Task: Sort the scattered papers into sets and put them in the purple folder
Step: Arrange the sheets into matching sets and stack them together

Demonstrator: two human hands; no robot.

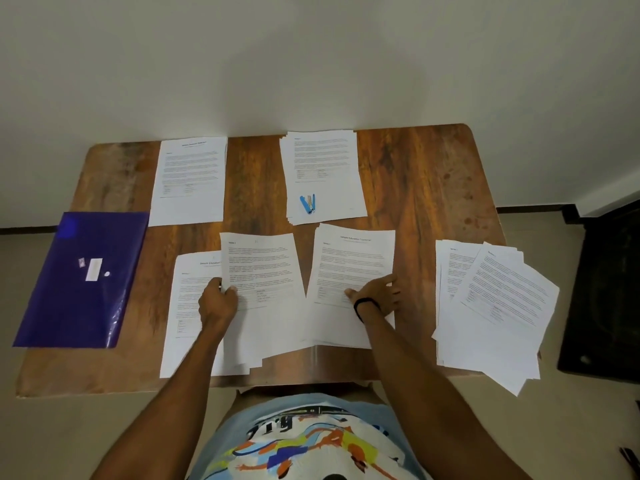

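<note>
Left hand [218, 301] is pinching thin white sheets [263, 271], fingers curled; right hand [375, 294] is pressing another stack [349, 261], fingers flat; glossy purple folder [69, 299] lying aside.

Before me, a brown wooden surface [429, 174] with rounded corners stands against a plain white wall [311, 50]. The floor [45, 431] is pale, and a black piece of furniture [602, 289] is at my right.

Found the folder [69, 299] at the left edge of the tabletop [415, 188], partly overhanging it. Saw a far-left stack [188, 181] behind and just right of it, and a far-middle stack [323, 161] further right, with a stapler [308, 203] on its near end. Noted along the near side a near-left sheet [183, 323], the middle sheets [263, 271] overlapping its right part, and a near-right stack [349, 265] beside them. Spotted a loose pile [491, 306] overhanging the right edge.
</note>
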